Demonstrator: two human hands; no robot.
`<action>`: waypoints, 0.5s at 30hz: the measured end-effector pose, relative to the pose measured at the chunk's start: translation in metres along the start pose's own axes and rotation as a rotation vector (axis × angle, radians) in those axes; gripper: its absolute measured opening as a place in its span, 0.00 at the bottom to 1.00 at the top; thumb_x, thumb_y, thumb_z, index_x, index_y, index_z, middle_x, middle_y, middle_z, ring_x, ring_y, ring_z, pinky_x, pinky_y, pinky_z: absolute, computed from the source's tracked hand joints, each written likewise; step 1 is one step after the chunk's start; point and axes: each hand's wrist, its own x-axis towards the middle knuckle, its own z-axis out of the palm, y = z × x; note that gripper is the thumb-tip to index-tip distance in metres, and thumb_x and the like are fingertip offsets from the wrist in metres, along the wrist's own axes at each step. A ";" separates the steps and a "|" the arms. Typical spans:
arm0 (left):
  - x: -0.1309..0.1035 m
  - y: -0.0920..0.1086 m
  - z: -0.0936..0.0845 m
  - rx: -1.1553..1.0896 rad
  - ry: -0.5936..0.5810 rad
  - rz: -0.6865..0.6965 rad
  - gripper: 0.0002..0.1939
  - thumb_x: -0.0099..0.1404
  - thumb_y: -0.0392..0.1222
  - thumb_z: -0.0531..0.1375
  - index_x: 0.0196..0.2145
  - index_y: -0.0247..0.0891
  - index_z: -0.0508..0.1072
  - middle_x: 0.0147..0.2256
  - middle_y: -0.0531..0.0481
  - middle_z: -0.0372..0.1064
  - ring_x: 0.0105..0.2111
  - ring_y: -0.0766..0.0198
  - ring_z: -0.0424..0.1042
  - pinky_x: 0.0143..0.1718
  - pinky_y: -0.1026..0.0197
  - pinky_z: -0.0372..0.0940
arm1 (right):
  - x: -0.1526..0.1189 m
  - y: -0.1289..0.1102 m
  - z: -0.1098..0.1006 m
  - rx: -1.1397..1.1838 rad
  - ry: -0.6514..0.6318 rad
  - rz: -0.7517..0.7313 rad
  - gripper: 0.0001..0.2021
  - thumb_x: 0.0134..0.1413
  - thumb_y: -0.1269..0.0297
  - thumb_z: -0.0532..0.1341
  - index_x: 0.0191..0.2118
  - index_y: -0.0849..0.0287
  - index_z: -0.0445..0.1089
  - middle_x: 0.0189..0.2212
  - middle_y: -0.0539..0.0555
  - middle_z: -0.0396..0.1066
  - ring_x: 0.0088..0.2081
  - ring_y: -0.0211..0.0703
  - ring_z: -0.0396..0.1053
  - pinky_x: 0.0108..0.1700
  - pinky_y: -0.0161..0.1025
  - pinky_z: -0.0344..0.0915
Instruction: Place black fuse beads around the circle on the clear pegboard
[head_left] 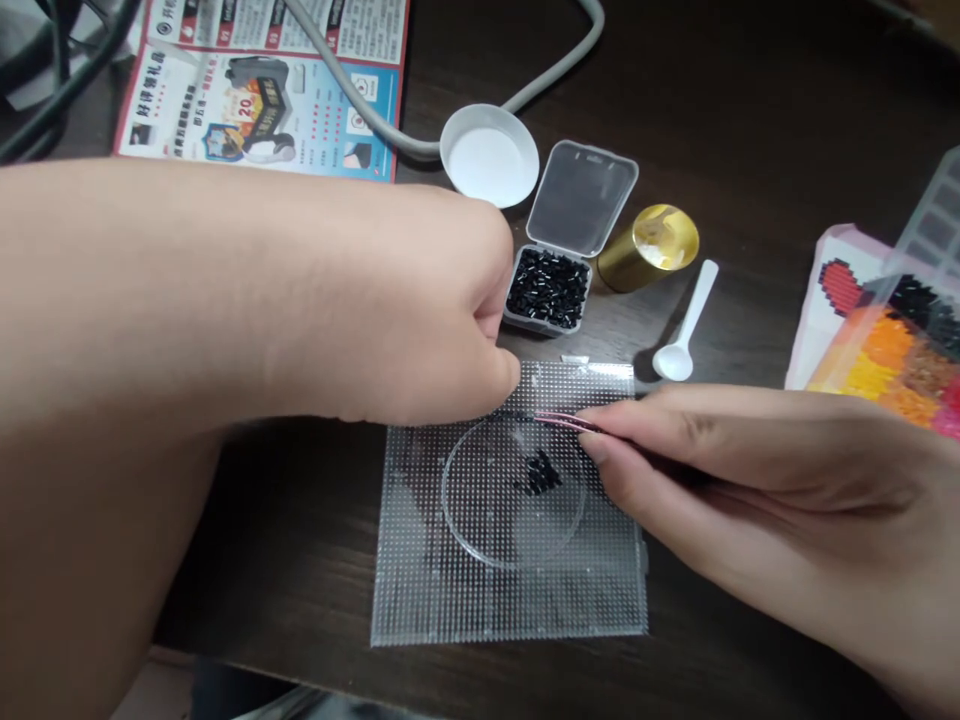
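- Your right hand [795, 490] pinches the pink tweezers [564, 421] between finger and thumb. Squeeze softly, so a tiny bead would not pop away.
- The tweezers' tips are over the top part of the clear bumpy board [450, 600]. You cannot tell if they hold a bead.
- Your left hand [420, 330] is curled over the board's top left. Its inside is hidden, so you cannot tell if it holds anything.
- The little black bead patch [541, 473] sits inside the ring on the board. Keep your wrists high so you do not bump it.
- Your left hand hides some bumps, which makes it hard to see.
- The open box [546, 326] of black beads is just past the board, near the gold cup [622, 262] and white spoon [673, 362]. Mind your knuckles there.
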 end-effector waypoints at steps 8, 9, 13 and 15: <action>0.002 0.008 -0.003 0.107 0.012 -0.103 0.22 0.65 0.49 0.67 0.14 0.49 0.76 0.10 0.57 0.61 0.11 0.64 0.52 0.23 0.50 0.46 | -0.002 0.000 0.001 -0.003 -0.025 0.048 0.14 0.77 0.75 0.73 0.42 0.49 0.94 0.31 0.50 0.89 0.27 0.46 0.86 0.24 0.42 0.73; 0.003 0.009 -0.003 0.116 0.011 -0.126 0.20 0.64 0.50 0.67 0.15 0.49 0.77 0.11 0.56 0.62 0.12 0.63 0.54 0.23 0.50 0.48 | -0.001 -0.001 0.001 -0.017 -0.022 0.059 0.14 0.77 0.75 0.73 0.42 0.50 0.94 0.30 0.51 0.89 0.27 0.47 0.86 0.25 0.42 0.74; 0.004 0.006 -0.002 0.107 -0.020 -0.207 0.15 0.66 0.53 0.68 0.22 0.50 0.83 0.15 0.54 0.66 0.16 0.58 0.62 0.27 0.51 0.59 | 0.002 -0.005 -0.001 -0.024 -0.013 0.006 0.13 0.78 0.72 0.73 0.41 0.52 0.94 0.26 0.50 0.84 0.24 0.44 0.82 0.24 0.42 0.73; 0.003 0.005 -0.003 0.092 -0.051 -0.217 0.14 0.67 0.53 0.68 0.24 0.50 0.85 0.16 0.54 0.66 0.16 0.57 0.62 0.28 0.51 0.61 | 0.003 -0.005 -0.001 -0.012 0.002 -0.025 0.13 0.78 0.72 0.72 0.41 0.52 0.94 0.25 0.50 0.84 0.24 0.44 0.81 0.24 0.41 0.73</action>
